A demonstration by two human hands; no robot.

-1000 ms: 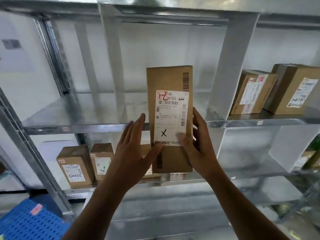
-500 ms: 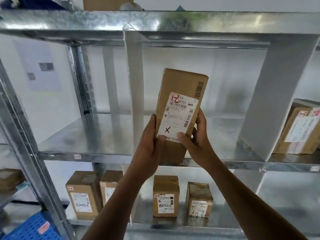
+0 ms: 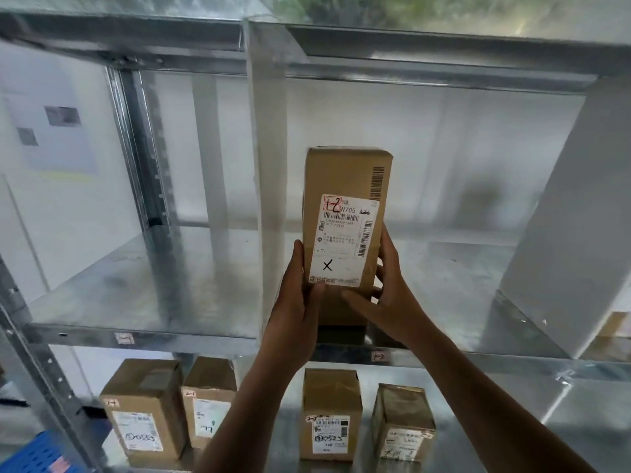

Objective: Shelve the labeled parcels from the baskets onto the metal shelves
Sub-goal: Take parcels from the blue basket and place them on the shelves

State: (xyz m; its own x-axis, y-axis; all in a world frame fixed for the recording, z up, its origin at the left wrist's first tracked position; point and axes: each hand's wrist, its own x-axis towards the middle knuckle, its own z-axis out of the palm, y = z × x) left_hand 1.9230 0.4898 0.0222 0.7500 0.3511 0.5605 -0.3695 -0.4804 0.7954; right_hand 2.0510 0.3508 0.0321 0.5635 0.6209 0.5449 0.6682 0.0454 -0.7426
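At the shelf [image 3: 153, 285], parcel [image 3: 345, 179] in left hand [image 3: 293, 302], right hand [image 3: 392, 295], base hidden

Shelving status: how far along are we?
Done: four parcels stand on the lower shelf. In hand: left hand and right hand hold the 1-2 parcel upright in the upper shelf bay above the 1-2 tag; whether it rests there yet is unclear. Left: let go, then more from the basket, whose contents are out of view.

A pale paper sheet [image 3: 58, 145] printed with two small grey squares is stuck flat on the white wall [image 3: 85, 216] at far left.
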